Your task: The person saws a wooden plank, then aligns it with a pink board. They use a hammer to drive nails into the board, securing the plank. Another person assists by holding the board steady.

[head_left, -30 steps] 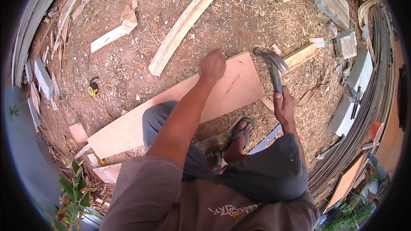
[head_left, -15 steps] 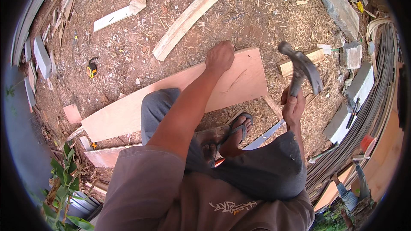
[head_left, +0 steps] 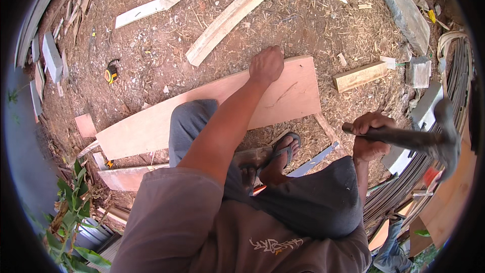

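Note:
A long, tapering reddish plywood board (head_left: 289, 93) lies across in front of me, with my left knee against it. My left hand (head_left: 267, 64) is closed over its far edge near the wide right end; the fingertips are hidden. A small dark spot shows near the board's far right corner. To the right, my right hand (head_left: 373, 134) is shut round the dark handle of a claw hammer (head_left: 427, 140). The hammer is held up off the ground, roughly level, its slightly blurred head pointing right, away from the board.
A handsaw (head_left: 313, 160) lies by my sandalled foot (head_left: 287, 146). Another board (head_left: 121, 178) rests nearer left. A tape measure (head_left: 111, 74), a long timber (head_left: 237, 12) and a short wood block (head_left: 359, 76) lie on the chip-strewn ground. Concrete blocks (head_left: 410, 17) stand right.
My right hand has swung the hammer outward and right, its head turning from upright over the wood block to pointing right. My left hand stays on the board's edge.

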{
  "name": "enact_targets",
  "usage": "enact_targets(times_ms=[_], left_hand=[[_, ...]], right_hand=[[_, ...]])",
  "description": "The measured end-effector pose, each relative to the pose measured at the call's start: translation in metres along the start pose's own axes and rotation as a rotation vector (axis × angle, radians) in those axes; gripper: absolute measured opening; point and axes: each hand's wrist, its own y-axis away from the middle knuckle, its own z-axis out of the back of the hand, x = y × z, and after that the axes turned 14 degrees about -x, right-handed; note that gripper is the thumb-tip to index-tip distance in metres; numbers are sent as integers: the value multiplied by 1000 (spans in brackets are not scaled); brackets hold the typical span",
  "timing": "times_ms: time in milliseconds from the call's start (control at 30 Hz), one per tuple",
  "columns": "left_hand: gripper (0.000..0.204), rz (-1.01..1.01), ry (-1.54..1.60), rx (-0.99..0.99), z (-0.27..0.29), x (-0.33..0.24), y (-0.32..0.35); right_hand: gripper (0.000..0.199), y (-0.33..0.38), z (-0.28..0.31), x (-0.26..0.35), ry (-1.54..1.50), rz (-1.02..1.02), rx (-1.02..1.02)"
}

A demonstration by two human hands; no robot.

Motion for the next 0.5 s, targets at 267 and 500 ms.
enact_targets(times_ms=[267,500], left_hand=[[29,41,-10,27,8,-7,-3],[27,3,-5,-8,6,-6,2]], right_hand=[[31,15,-12,-73,1085,-282,206],[65,-3,-6,21,-293,259,-27]])
